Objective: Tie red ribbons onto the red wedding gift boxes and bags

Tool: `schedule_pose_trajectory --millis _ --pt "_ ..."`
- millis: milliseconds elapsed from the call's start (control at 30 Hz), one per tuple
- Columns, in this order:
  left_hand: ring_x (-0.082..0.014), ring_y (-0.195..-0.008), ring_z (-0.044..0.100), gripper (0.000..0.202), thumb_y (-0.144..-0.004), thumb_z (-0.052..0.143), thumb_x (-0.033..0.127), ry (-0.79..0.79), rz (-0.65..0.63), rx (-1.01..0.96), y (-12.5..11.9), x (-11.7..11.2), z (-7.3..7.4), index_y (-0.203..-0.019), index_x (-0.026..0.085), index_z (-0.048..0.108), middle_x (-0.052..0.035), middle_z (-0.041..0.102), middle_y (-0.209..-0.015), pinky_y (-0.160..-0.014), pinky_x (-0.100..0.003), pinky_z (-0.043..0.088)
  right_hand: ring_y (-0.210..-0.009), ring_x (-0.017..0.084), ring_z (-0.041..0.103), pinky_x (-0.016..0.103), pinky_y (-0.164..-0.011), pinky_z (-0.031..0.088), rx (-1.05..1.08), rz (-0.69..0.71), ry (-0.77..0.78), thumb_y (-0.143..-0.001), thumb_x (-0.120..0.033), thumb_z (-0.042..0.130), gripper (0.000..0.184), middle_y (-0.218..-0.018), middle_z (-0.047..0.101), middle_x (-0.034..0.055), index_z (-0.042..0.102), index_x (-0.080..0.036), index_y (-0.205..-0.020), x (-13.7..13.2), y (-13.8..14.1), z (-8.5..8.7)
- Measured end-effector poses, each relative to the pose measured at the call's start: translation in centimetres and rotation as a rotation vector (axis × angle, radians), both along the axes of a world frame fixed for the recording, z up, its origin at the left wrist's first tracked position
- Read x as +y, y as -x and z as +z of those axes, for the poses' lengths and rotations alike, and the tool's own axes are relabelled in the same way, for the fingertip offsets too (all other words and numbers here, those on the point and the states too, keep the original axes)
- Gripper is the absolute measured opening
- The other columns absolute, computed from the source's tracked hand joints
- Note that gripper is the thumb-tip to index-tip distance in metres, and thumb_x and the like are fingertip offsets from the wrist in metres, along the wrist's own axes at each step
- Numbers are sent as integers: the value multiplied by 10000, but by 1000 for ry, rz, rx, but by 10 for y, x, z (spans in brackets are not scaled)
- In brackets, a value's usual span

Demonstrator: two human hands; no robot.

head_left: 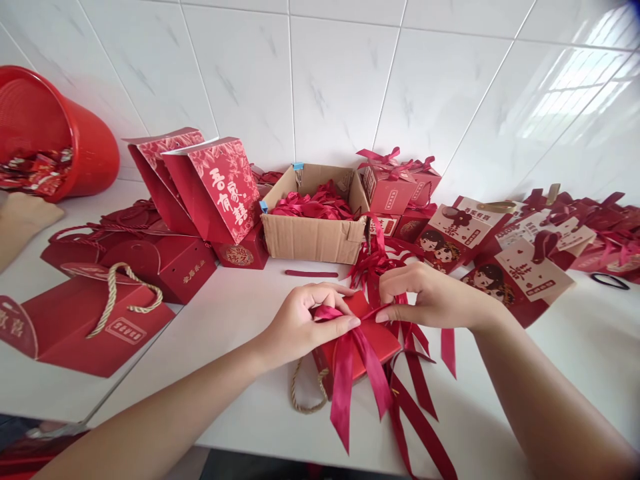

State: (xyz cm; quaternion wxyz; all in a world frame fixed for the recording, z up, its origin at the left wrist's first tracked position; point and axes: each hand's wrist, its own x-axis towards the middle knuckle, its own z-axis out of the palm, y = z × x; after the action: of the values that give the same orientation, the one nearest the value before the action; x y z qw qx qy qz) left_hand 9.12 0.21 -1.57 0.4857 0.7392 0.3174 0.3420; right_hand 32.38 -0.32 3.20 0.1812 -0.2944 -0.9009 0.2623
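A small red gift box (pixel 373 333) with a beige rope handle lies on the white table (pixel 240 313) in front of me. A dark red ribbon (pixel 357 363) is looped over its top, its tails hanging toward me. My left hand (pixel 305 323) pinches the ribbon loop at the box's left side. My right hand (pixel 433 293) pinches the ribbon at the box's right side, fingers pressed together. More loose ribbons (pixel 415 393) trail on the table beneath and beside the box.
A cardboard box (pixel 313 237) full of red ribbons stands behind. Red gift bags (pixel 220 190) and folded red boxes (pixel 95 320) lie at left, a red bucket (pixel 75 143) at far left. Finished ribboned boxes (pixel 395 183) and printed boxes (pixel 520 267) crowd the right. A black hair tie (pixel 610 281) lies far right.
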Motion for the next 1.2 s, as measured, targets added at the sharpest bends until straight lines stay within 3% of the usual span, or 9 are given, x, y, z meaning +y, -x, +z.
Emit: schedule_pose_trajectory --millis 167,333,567,767,900,967,1067,1133,1200 --pt "-257 -1129 609 474 -754 700 235 2 -35 -37 -1 0 -1 -550 221 272 -9 599 -556 -923 -361 495 -633 117 453 247 -596 382 -14 23 -16 -914 -292 601 258 -668 542 16 601 -145 -702 3 -4 -3" --pt "-253 -1116 614 460 -757 685 219 -4 -42 -32 0 0 0 -558 220 270 0 556 -558 -913 -360 504 -647 118 469 242 -603 376 21 50 -45 -909 -275 613 240 -665 548 12 600 -152 -703 6 -6 -3" --pt "-277 -1065 639 462 -717 715 223 -46 -17 3 1 3 0 -541 217 287 9 468 -540 -752 -312 514 -665 131 459 257 -619 364 -3 33 -114 -913 -289 607 270 -647 542 11 575 -161 -677 7 -4 -5" --pt "-279 -1140 605 417 -727 747 306 31 -80 -48 5 5 0 -563 193 381 -77 714 -827 -903 -355 486 -634 121 468 251 -588 379 -135 -94 -6 -920 -401 573 309 -704 558 10 555 -174 -712 -2 -9 5" --pt "-262 -1103 610 350 -784 686 434 -3 -120 -138 12 8 -1 -623 168 524 -103 683 -1097 -977 -372 439 -662 136 520 265 -624 415 -77 -214 -9 -953 -449 487 329 -751 600 26 588 -174 -803 -8 -17 17" --pt "-261 -1112 596 395 -818 618 513 -32 -114 -171 14 10 -3 -640 165 560 -108 658 -1141 -996 -365 421 -801 167 582 281 -733 455 -36 -224 -24 -897 -495 570 315 -889 644 44 619 -185 -925 -10 -18 19" --pt "-270 -1137 568 488 -852 511 600 -35 -82 -205 13 12 -7 -651 162 582 -113 639 -1129 -1001 -355 414 -1133 241 557 326 -942 455 -94 -175 29 -681 -545 777 690 -1256 585 58 542 -263 -1265 -12 -16 15" --pt "-277 -1163 546 507 -869 461 616 4 -62 -238 12 13 -9 -710 161 618 -117 629 -1121 -996 -353 420 -1290 281 455 372 -1033 419 -194 -155 104 -607 -537 826 972 -1440 445 61 366 -328 -1438 -14 -14 10" --pt "-278 -1160 545 508 -883 425 613 76 -55 -296 11 14 -10 -786 162 636 -119 629 -1097 -948 -349 452 -1365 310 368 414 -1077 385 -265 -145 172 -599 -500 840 1116 -1535 309 69 206 -359 -1506 -15 -10 5"
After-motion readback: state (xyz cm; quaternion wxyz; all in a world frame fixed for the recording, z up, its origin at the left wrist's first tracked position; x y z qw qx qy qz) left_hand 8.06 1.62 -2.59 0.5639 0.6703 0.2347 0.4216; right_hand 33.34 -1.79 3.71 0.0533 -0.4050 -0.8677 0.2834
